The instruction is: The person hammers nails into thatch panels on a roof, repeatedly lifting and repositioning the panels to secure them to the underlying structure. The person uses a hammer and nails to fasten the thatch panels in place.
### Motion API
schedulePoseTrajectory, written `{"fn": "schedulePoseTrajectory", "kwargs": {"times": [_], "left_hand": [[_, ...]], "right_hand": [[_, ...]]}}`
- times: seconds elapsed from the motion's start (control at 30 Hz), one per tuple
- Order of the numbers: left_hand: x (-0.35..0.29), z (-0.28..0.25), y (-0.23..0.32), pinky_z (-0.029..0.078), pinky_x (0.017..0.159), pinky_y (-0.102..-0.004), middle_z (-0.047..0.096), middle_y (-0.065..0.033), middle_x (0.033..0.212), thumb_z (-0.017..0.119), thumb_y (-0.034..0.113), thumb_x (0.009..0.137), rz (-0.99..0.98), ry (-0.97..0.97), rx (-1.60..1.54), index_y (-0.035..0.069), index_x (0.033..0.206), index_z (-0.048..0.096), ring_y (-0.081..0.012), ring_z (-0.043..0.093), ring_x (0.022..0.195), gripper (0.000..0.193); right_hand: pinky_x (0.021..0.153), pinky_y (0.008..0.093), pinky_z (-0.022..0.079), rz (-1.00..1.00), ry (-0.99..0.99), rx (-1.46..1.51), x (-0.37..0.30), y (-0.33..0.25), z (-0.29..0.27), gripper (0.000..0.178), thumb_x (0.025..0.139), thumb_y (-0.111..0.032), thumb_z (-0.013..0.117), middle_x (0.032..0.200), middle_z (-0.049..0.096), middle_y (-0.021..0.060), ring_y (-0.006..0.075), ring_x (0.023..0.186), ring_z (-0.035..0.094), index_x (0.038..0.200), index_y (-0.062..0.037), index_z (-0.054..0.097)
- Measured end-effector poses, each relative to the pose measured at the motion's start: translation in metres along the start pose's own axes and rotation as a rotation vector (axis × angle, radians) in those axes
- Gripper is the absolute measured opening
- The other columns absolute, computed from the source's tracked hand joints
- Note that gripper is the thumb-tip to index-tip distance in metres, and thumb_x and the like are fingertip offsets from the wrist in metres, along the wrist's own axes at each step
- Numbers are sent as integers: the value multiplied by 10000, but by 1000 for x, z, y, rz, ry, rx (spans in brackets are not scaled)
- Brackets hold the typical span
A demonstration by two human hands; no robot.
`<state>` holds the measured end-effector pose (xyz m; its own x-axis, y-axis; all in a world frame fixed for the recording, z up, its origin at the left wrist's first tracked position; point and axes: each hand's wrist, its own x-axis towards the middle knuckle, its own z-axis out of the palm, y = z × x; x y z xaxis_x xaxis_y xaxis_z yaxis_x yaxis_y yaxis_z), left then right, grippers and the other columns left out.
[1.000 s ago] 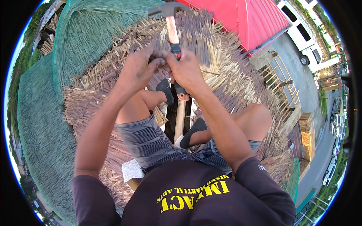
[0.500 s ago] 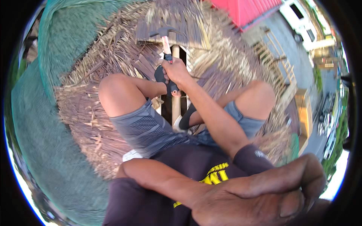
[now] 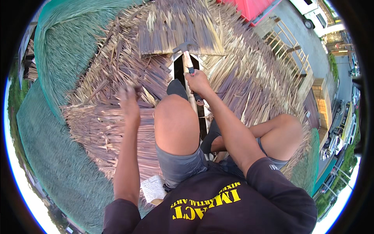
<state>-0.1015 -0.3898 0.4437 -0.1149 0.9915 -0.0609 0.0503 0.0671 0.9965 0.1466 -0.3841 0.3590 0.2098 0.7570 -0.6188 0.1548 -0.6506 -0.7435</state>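
In my right hand point(image 3: 198, 82) is a claw hammer point(image 3: 187, 58), gripped by its dark handle with the metal head pointing away from me. The hammer lies over a bamboo pole point(image 3: 191, 100) at the roof's ridge gap. My left hand point(image 3: 129, 97) is stretched out on the left above the brown palm thatch point(image 3: 93, 121); motion smears its fingers, so I cannot make out whether they hold anything. Just beyond the hammer head, a thatch panel point(image 3: 179, 29) covers the ridge.
My bent knees and dark-socked feet straddle the open gap point(image 3: 201, 123). Green netting point(image 3: 62, 156) covers the roof on the left. A white bag-like item point(image 3: 153, 189) lies beside my left thigh. Bamboo railing point(image 3: 290, 45), a red roof point(image 3: 249, 7) and parked vehicles are to the right.
My left hand has swung from close by the camera at lower right out to the thatch on the left. My left knee has shifted right. The right hand keeps the hammer, slightly farther right.
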Motion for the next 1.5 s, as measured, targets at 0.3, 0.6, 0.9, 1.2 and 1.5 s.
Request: {"fn": "schedulePoseTrajectory", "kwargs": {"times": [0.3, 0.6, 0.9, 1.2, 1.5], "left_hand": [[-66, 65, -246, 476, 776, -308, 631, -55, 937, 516, 198, 1052, -689, 330, -44, 51, 1040, 563, -153, 578, 867, 155], [-29, 138, -218, 475, 786, -313, 633, -49, 936, 534, 199, 1038, -594, 451, -132, 53, 1012, 587, -151, 577, 864, 157], [12, 167, -226, 474, 797, -318, 636, -44, 935, 552, 200, 1024, -436, 436, -97, 56, 984, 611, -149, 576, 862, 161], [122, -35, -331, 534, 826, -479, 711, -198, 931, 612, 142, 893, 47, -938, 1045, 30, 1080, 642, -423, 666, 907, 220], [172, 132, -343, 509, 821, -481, 689, -192, 969, 653, 138, 897, 53, -272, 608, 49, 977, 657, -395, 654, 959, 120]], "right_hand": [[675, 451, 572, -120, -2, -403, 114, 65, 39, 483, 891, -397, 618, 734, 685, 249, 383, 730, 716, 810, 74, 687], [536, 439, 514, -205, -227, -625, 240, -73, 15, 429, 947, -293, 625, 612, 609, 154, 260, 485, 602, 782, 103, 632], [526, 444, 523, -136, -168, -514, 226, -1, 20, 364, 952, -237, 599, 658, 622, 161, 282, 560, 630, 804, 94, 639], [683, 402, 545, -140, -152, -1022, 252, -36, -114, 433, 947, -379, 646, 881, 692, 172, 248, 712, 662, 1110, 23, 661], [505, 366, 480, -187, 80, -1337, 250, -169, -248, 402, 972, -401, 608, 645, 570, 55, 174, 540, 591, 1012, -1, 604]]}}
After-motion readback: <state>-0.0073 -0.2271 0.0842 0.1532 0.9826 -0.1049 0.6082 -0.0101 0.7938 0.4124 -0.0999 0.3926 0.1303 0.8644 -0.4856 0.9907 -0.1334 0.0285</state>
